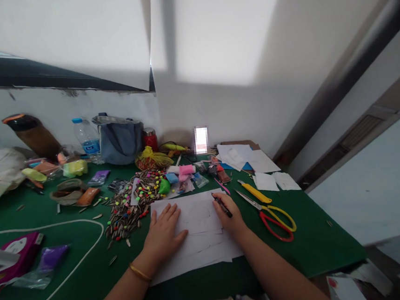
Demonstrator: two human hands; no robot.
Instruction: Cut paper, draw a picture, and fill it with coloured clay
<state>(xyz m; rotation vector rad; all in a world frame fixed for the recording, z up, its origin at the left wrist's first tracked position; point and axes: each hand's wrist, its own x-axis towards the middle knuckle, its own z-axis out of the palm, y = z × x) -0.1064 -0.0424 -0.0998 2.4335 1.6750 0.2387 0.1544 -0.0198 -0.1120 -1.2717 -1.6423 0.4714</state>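
Note:
White paper sheets [201,243] lie overlapped on the green table in front of me. My left hand [165,230] rests flat on their left part, fingers spread, with a gold bangle at the wrist. On the right side of the sheets my right hand [231,215] is closed around a black pen [226,209], its tip end near the paper. Faint dark marks show on the top sheet; what they depict is too small to tell. Right of this hand lie scissors [269,215] with red and yellow handles and a yellow utility knife [256,192].
Sunflower seeds [127,217] mixed with coloured beads are heaped at the left. Behind are clay packets [187,170], a blue bag [120,138], a water bottle [89,141] and a red flask [150,139]. A white cable [83,221] curves across the left. Papers [237,156] lie back right.

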